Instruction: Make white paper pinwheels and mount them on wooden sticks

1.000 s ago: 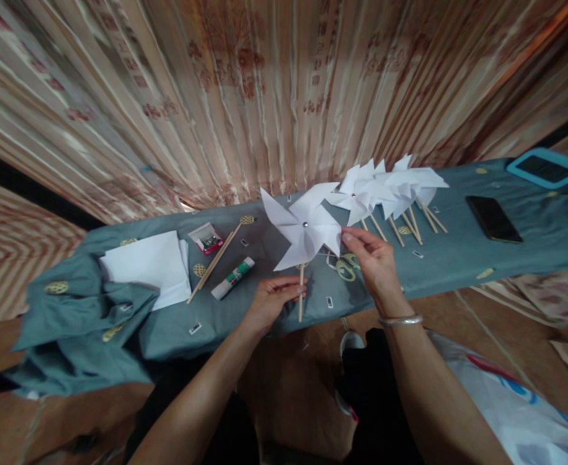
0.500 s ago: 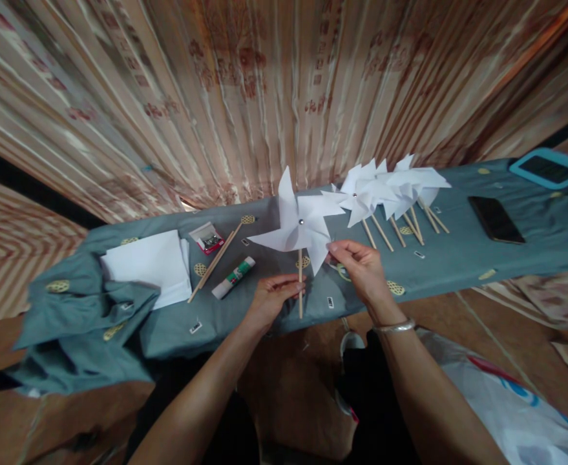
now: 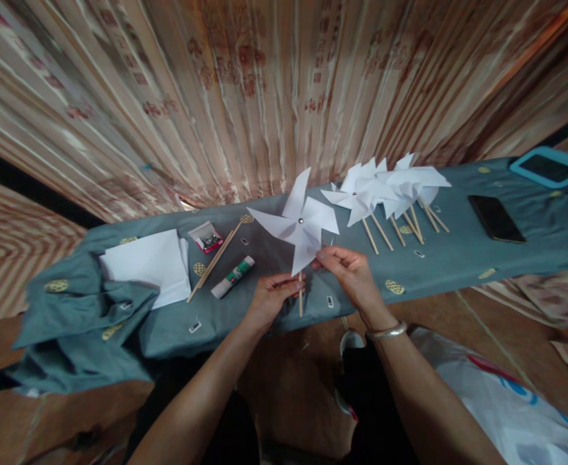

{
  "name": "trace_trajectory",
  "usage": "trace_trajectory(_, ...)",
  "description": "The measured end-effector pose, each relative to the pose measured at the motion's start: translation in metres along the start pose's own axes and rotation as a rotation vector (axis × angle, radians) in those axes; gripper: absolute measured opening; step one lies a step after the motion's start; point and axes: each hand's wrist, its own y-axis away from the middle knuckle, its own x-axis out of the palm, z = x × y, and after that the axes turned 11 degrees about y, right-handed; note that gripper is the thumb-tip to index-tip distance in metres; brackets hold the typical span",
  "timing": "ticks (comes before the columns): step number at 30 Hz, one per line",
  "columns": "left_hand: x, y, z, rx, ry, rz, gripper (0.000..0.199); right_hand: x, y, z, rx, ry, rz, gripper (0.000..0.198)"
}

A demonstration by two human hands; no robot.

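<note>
1. Head view: the left hand [image 3: 273,298] was clamped on the wooden stick [image 3: 300,306] of a white paper pinwheel [image 3: 301,221], thumb and fingers together around it, below the blades.
2. That pinwheel stood upright over the near middle of the table, its blades facing the camera, with a silver pin head [image 3: 300,221] at the centre.
3. The right hand [image 3: 350,274] had its thumb and fingertips at the right edge of the lowest blade; whether they pinched the paper, I could not tell. A silver bracelet [image 3: 387,332] circled that wrist.
4. Finished pinwheels [image 3: 391,188] lay overlapping to the right, behind the right hand, their sticks pointing towards the person.
5. Left of the left hand lay a glue stick [image 3: 233,277] with a green label, then loose wooden sticks [image 3: 212,267], a small red-and-white box [image 3: 209,239] of shiny pins and a stack of white paper [image 3: 148,263].
6. Farther right, a dark phone [image 3: 495,219] and a blue-framed device [image 3: 550,166] rested on the grey-green tablecloth [image 3: 451,261].
</note>
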Motion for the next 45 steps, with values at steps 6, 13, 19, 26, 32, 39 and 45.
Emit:
trace_trajectory(6, 0.002, -0.001, 0.000, 0.002, 0.004, -0.002, 0.036, 0.004, 0.001, -0.001, -0.011, 0.011, 0.035, 0.035)
trace_trajectory(13, 0.001, 0.000, 0.000, 0.018, -0.028, 0.007, 0.037, 0.014, 0.007, 0.002, -0.050, -0.039, 0.133, 0.039)
trace_trajectory(19, 0.000, 0.001, -0.001, 0.006, -0.035, 0.018, 0.036, -0.014, 0.000, 0.005, -0.084, 0.063, -0.019, 0.036)
trace_trajectory(26, 0.001, 0.000, 0.001, -0.039, -0.034, 0.031, 0.039, -0.040, -0.018, -0.007, -0.125, 0.013, -0.377, 0.030)
trace_trajectory(32, 0.002, 0.001, 0.001, -0.057, -0.025, 0.029, 0.041, -0.035, -0.021, -0.012, -0.136, 0.056, -0.337, 0.032)
trace_trajectory(39, 0.001, 0.002, 0.000, -0.043, -0.043, 0.043, 0.037, -0.032, -0.020, -0.011, -0.105, 0.031, -0.301, 0.031)
trace_trajectory(45, 0.000, 0.001, 0.000, -0.035, -0.048, 0.039, 0.035, -0.029, -0.017, -0.010, -0.084, 0.024, -0.270, 0.031)
